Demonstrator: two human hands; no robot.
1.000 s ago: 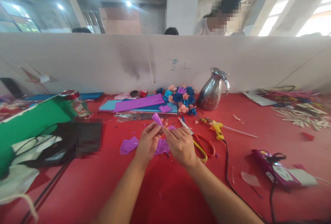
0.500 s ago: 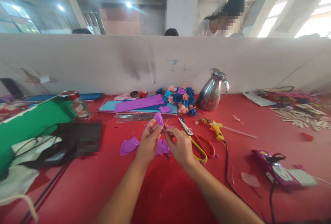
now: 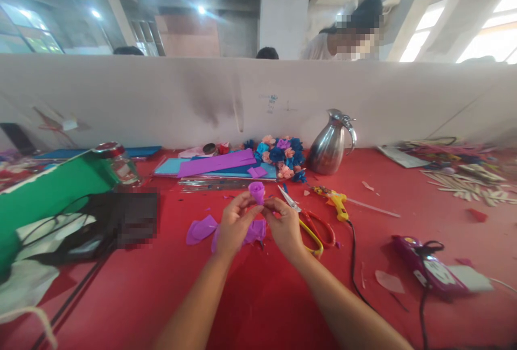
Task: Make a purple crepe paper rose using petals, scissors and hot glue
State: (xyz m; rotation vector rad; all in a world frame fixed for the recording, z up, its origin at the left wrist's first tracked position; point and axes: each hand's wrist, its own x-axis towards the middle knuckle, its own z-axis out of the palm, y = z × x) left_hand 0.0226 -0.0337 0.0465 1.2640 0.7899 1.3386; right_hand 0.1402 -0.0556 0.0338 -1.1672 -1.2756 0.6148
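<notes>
A rolled purple paper flower (image 3: pixel 257 193) stands upright between my two hands. My left hand (image 3: pixel 236 221) is closed on its base from the left. From the right, my right hand (image 3: pixel 284 226) pinches the same base, fingertips close to the left ones. Loose purple paper petals (image 3: pixel 202 229) lie on the red table (image 3: pixel 250 307) behind and left of the hands. Scissors (image 3: pixel 311 226) with one yellow and one red handle rest just right of my right hand. Beyond them lies a yellow hot glue gun (image 3: pixel 338 203) with its cord trailing forward.
At the back are purple paper strips (image 3: pixel 218 162), a pile of paper flowers (image 3: pixel 283 156) and a steel jug (image 3: pixel 330 142). A glass jar (image 3: pixel 119 164) and a green board (image 3: pixel 68 188) stand left. A magenta power strip (image 3: pixel 428 266) lies right. A person (image 3: pixel 323 46) is behind the partition.
The purple paper has turned from a tilted, folded petal into an upright, rolled flower facing me. My right fingers have shifted to its base beside the left fingers.
</notes>
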